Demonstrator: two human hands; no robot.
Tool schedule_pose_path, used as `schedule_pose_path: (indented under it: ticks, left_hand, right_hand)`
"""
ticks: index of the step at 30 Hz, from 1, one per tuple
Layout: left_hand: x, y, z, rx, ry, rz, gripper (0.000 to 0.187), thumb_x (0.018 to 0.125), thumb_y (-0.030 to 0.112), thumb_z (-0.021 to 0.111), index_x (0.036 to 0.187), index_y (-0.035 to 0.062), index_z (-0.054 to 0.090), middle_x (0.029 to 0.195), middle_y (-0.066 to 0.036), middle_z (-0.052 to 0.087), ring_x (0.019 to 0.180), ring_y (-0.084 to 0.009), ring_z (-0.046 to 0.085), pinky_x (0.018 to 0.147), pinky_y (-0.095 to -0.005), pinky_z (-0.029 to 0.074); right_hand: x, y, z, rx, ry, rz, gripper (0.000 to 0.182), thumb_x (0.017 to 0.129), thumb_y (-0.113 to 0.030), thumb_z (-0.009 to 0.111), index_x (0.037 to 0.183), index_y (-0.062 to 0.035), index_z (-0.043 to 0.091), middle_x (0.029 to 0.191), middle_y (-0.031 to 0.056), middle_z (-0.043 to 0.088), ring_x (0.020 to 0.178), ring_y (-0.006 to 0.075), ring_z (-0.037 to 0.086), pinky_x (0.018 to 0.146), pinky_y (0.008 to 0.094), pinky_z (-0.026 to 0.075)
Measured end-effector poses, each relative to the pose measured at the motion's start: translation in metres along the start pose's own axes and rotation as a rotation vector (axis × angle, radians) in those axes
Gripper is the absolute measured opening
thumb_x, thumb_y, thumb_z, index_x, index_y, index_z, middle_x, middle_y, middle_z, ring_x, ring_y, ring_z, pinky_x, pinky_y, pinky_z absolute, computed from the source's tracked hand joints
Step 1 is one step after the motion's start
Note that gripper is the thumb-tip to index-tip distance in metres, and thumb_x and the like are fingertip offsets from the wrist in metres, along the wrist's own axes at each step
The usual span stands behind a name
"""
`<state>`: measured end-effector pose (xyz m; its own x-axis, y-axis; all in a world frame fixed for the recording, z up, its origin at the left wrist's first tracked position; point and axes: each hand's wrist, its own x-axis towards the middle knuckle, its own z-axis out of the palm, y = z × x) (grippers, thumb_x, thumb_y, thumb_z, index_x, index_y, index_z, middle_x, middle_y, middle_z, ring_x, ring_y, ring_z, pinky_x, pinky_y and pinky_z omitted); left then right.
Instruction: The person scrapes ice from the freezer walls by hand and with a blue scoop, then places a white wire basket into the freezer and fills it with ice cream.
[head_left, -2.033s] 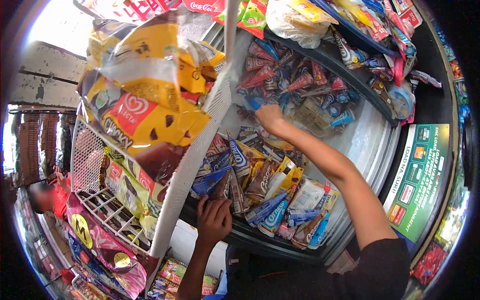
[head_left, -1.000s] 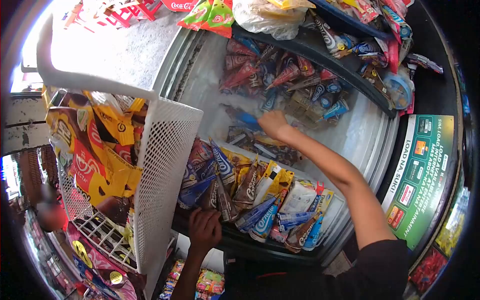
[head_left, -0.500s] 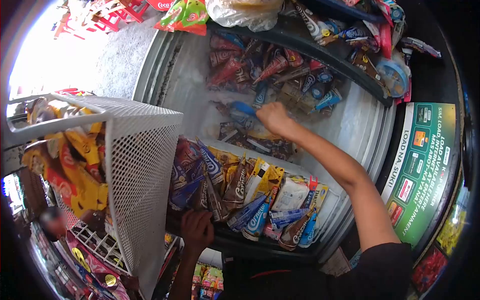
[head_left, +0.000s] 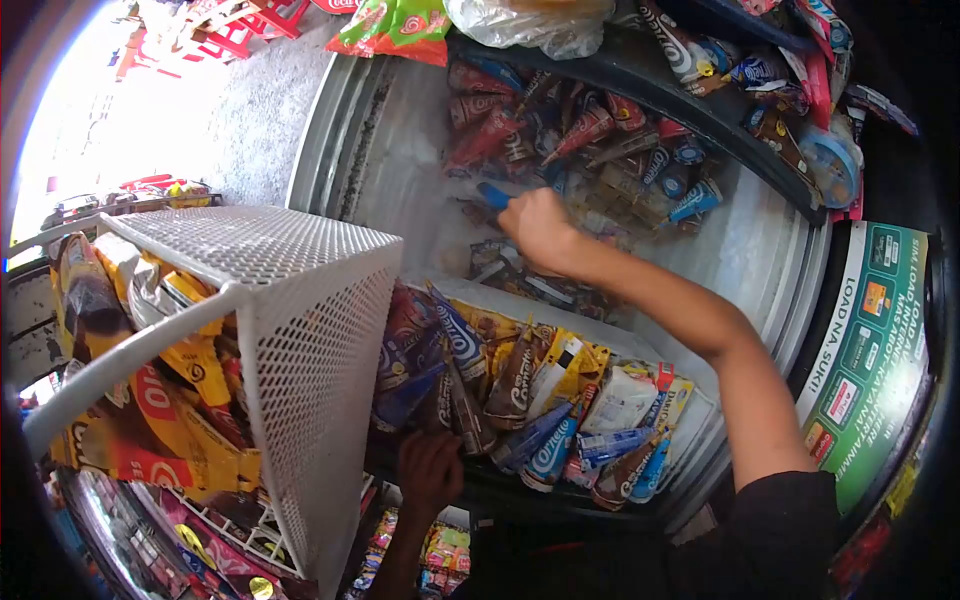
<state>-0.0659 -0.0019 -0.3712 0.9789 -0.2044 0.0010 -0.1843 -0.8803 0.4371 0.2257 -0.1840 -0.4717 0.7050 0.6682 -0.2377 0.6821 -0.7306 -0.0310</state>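
Note:
My right hand (head_left: pixel 538 232) is closed around a blue object (head_left: pixel 493 196), perhaps a scoop or scraper, deep inside the chest freezer (head_left: pixel 425 150). Red and blue wrapped cones (head_left: pixel 585 134) lie beyond it on the freezer floor. My left hand (head_left: pixel 430 470) rests at the freezer's near edge with its fingers curled down; whatever is under them is too dark to tell. Just past it, a white basket (head_left: pixel 640 375) holds several cones, among them a blue Cornetto (head_left: pixel 549 455) and a brown one (head_left: pixel 512 385).
A white mesh basket (head_left: pixel 325 350) with yellow ice cream packs (head_left: pixel 165 400) stands at the left. Wrapped cones (head_left: pixel 680 45), a plastic bag (head_left: pixel 530 22) and a green and red pack (head_left: pixel 395 30) lie along the far side. A green sign (head_left: pixel 870 350) is at the right.
The view has shifted, so the freezer appears farther right. My right hand still grips the blue object, which shows less and points up to the left. My left hand stays at the near edge.

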Motion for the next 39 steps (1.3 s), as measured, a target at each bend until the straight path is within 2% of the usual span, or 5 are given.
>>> schedule_pose_path:
  ticks: [5,14,16,19,39]
  left_hand:
    - [-0.004,0.004,0.0,-0.036,-0.024,-0.008,0.024,0.068,0.002,0.058,0.091,0.0065,0.06,0.091,-0.007,0.06,0.087,-0.0225,0.058,0.085,-0.0404,0.042]
    - [0.001,0.0,0.002,-0.012,0.012,0.043,0.026,0.067,0.001,0.058,0.092,0.0064,0.06,0.09,-0.007,0.059,0.086,-0.0243,0.057,0.079,-0.0402,0.043]
    - [-0.002,0.001,0.004,0.014,0.032,0.038,0.025,0.067,0.001,0.058,0.091,0.0059,0.06,0.09,-0.007,0.058,0.085,-0.0246,0.057,0.078,-0.0397,0.044]
    - [-0.006,0.002,0.005,-0.011,0.03,0.017,0.025,0.066,0.001,0.059,0.091,0.0059,0.06,0.09,-0.007,0.059,0.084,-0.025,0.057,0.076,-0.0388,0.044]
    - [0.0,0.003,0.0,-0.018,0.037,0.023,0.02,0.067,0.0,0.058,0.087,0.0042,0.061,0.087,-0.009,0.059,0.081,-0.0251,0.058,0.071,-0.0377,0.046]
  right_hand:
    - [0.02,0.002,0.075,0.024,0.083,0.018,0.012,0.071,-0.014,0.058,0.074,-0.0146,0.069,0.074,0.0035,0.066,0.071,0.02,0.065,0.053,0.0324,0.051]
    - [-0.028,0.008,0.028,0.024,0.039,-0.164,0.01,0.069,-0.013,0.058,0.068,-0.0121,0.068,0.066,0.0046,0.064,0.067,0.0212,0.065,0.053,0.0336,0.051]
    - [0.015,0.019,0.085,0.123,0.317,-0.055,0.011,0.07,-0.011,0.057,0.071,-0.0105,0.068,0.067,0.0054,0.064,0.068,0.0227,0.065,0.054,0.0336,0.051]
    - [0.016,-0.014,0.089,0.122,0.14,-0.052,0.011,0.07,-0.01,0.056,0.071,-0.0099,0.068,0.067,0.0061,0.064,0.068,0.0238,0.065,0.054,0.0339,0.051]
    - [-0.004,0.012,0.034,0.086,0.125,-0.197,0.008,0.067,-0.013,0.059,0.07,-0.0094,0.066,0.069,0.0079,0.064,0.068,0.0244,0.065,0.054,0.0357,0.049]
